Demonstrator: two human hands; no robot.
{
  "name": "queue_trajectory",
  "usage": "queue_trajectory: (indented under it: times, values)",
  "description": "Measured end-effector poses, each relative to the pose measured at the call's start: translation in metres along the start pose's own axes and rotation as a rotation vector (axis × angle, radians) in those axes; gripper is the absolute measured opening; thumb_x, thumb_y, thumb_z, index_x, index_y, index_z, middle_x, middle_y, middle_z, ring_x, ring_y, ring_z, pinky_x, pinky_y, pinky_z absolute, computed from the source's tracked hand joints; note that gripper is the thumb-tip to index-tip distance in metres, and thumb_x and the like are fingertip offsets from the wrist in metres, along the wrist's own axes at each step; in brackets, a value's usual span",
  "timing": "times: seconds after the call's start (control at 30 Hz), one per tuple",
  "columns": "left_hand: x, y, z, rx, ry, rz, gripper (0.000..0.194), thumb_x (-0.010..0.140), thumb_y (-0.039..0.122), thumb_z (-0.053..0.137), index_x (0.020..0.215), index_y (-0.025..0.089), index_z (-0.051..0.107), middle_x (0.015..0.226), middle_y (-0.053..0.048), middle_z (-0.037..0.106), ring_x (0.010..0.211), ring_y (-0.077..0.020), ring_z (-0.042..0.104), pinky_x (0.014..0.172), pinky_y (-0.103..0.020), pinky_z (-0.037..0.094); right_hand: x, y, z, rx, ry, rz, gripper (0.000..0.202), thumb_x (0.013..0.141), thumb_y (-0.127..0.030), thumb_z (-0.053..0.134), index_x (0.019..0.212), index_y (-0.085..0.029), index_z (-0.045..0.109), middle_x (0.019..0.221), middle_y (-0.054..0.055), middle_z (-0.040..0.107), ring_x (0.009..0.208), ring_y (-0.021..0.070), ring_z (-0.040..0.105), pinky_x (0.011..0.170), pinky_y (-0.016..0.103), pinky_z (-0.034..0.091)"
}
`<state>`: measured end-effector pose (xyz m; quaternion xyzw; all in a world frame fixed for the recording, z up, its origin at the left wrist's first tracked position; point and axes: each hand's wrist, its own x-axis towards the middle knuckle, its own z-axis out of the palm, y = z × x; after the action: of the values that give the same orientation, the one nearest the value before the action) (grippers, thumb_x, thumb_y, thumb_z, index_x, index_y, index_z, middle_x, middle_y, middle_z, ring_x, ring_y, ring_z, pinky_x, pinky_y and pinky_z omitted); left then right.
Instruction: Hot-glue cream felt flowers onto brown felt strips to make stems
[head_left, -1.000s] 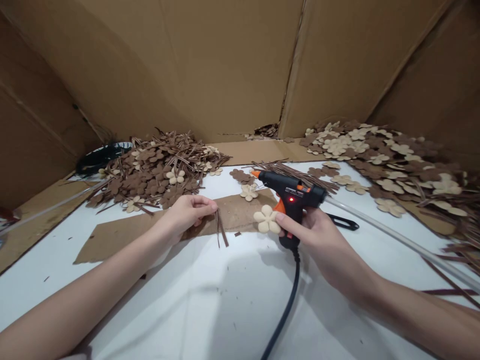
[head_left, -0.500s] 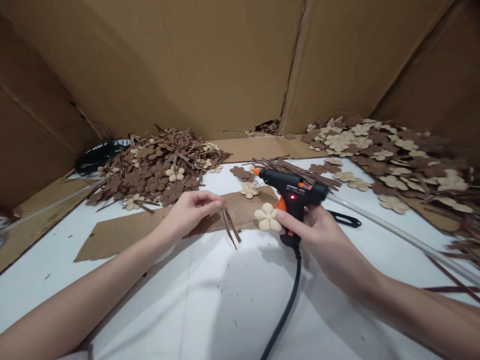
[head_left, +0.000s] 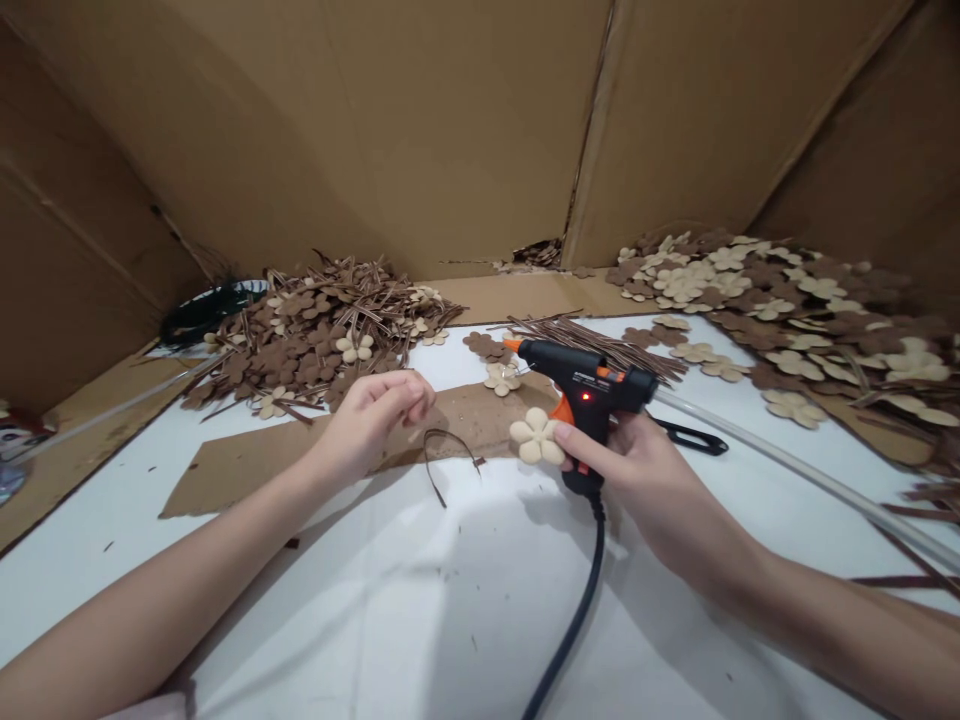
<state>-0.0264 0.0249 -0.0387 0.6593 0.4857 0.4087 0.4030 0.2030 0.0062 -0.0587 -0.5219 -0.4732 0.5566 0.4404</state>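
My left hand is closed over the cardboard strip, its thumb and fingers curled together; what they hold, if anything, is hidden. Just below its fingertips is a thin brown strip bent in a loop, and I cannot tell whether the hand touches it. My right hand is wrapped round the handle of a black and orange glue gun, whose red light is lit and whose nozzle points left. Between that hand's thumb and the gun sits a cream fabric flower.
Brown and cream flowers with thin strips are heaped at the back left; another flower pile lies at the right. A bundle of brown strips is behind the gun. Flat cardboard lies on the white surface. Cardboard walls enclose the back.
My left hand has drawn slightly left and curled more. The brown strips that hung straight from its fingers now show as a loop below them. The right hand has barely moved.
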Motion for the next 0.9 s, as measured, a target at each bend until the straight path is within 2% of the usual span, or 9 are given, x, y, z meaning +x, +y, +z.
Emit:
queue_trajectory:
  times: [0.13,0.27,0.4,0.53,0.63,0.7,0.77,0.83,0.9]
  values:
    - [0.004,0.004,-0.010,0.287,0.112,0.017,0.034,0.081,0.028,0.045,0.050,0.018,0.042,0.050,0.003,0.040,0.052,-0.0108,0.038,0.053,-0.024,0.031,0.001,0.002,-0.001,-0.015,-0.004,0.008,0.031,0.069,-0.041,0.067,0.083,-0.017,0.054,0.066,-0.001,0.053,0.060,0.0132,0.050,0.054,0.026,0.039]
    - [0.012,0.006,-0.026,0.706,0.353,0.101,0.022,0.079,0.030,0.050,0.063,0.016,0.056,0.062,0.000,0.054,0.059,-0.0123,0.046,0.055,-0.023,0.034,0.002,0.003,-0.002,-0.021,-0.020,0.018,0.030,0.070,-0.041,0.067,0.081,-0.017,0.054,0.062,-0.003,0.051,0.059,0.0129,0.048,0.054,0.026,0.037]
    - [0.018,0.014,-0.046,0.818,0.365,0.115,0.018,0.075,0.034,0.055,0.070,0.017,0.062,0.074,-0.002,0.062,0.062,-0.0130,0.050,0.056,-0.022,0.036,0.001,0.001,-0.002,-0.020,-0.034,0.022,0.027,0.071,-0.040,0.066,0.081,-0.018,0.054,0.064,-0.002,0.053,0.061,0.0124,0.048,0.056,0.026,0.037]
    - [0.017,0.031,-0.066,0.902,0.523,0.035,0.031,0.076,0.043,0.052,0.066,0.015,0.063,0.054,0.002,0.055,0.049,-0.0105,0.043,0.049,-0.024,0.032,-0.001,0.001,-0.002,-0.006,-0.034,0.033,0.027,0.072,-0.041,0.065,0.080,-0.018,0.053,0.067,-0.002,0.053,0.062,0.0125,0.049,0.058,0.026,0.038]
    - [0.015,0.038,-0.080,1.053,0.624,-0.031,0.035,0.080,0.041,0.047,0.069,0.013,0.065,0.046,0.004,0.050,0.054,-0.0109,0.047,0.055,-0.025,0.031,-0.001,0.004,-0.002,0.009,-0.042,0.027,0.028,0.072,-0.042,0.065,0.079,-0.018,0.052,0.067,-0.001,0.053,0.063,0.0127,0.049,0.058,0.027,0.039]
    - [0.014,0.039,-0.085,1.109,0.655,-0.040,0.030,0.081,0.036,0.045,0.079,0.014,0.065,0.048,0.005,0.053,0.064,-0.0112,0.052,0.058,-0.027,0.028,-0.001,0.006,-0.001,0.008,-0.034,0.014,0.028,0.072,-0.042,0.065,0.078,-0.018,0.051,0.065,-0.002,0.052,0.061,0.0122,0.049,0.056,0.026,0.039]
    - [0.013,0.039,-0.083,1.143,0.664,-0.041,0.036,0.085,0.036,0.036,0.076,0.015,0.064,0.043,0.005,0.049,0.068,-0.0114,0.054,0.057,-0.028,0.025,-0.001,0.007,-0.001,0.000,-0.024,0.009,0.028,0.072,-0.041,0.065,0.078,-0.018,0.051,0.061,-0.003,0.051,0.058,0.0112,0.048,0.053,0.025,0.038]
    - [0.012,0.040,-0.075,1.161,0.602,-0.038,0.042,0.086,0.037,0.032,0.070,0.016,0.064,0.040,0.004,0.045,0.063,-0.0118,0.053,0.054,-0.027,0.025,-0.002,0.006,0.000,0.005,-0.031,0.003,0.027,0.072,-0.040,0.065,0.076,-0.018,0.051,0.059,-0.004,0.050,0.056,0.0103,0.047,0.051,0.024,0.037]
    - [0.013,0.042,-0.063,1.154,0.469,-0.035,0.037,0.082,0.040,0.040,0.071,0.015,0.065,0.046,0.004,0.053,0.057,-0.0120,0.051,0.052,-0.024,0.028,-0.003,0.005,0.000,0.039,-0.050,-0.020,0.027,0.072,-0.039,0.066,0.074,-0.018,0.050,0.060,-0.004,0.050,0.055,0.0096,0.047,0.051,0.023,0.037]
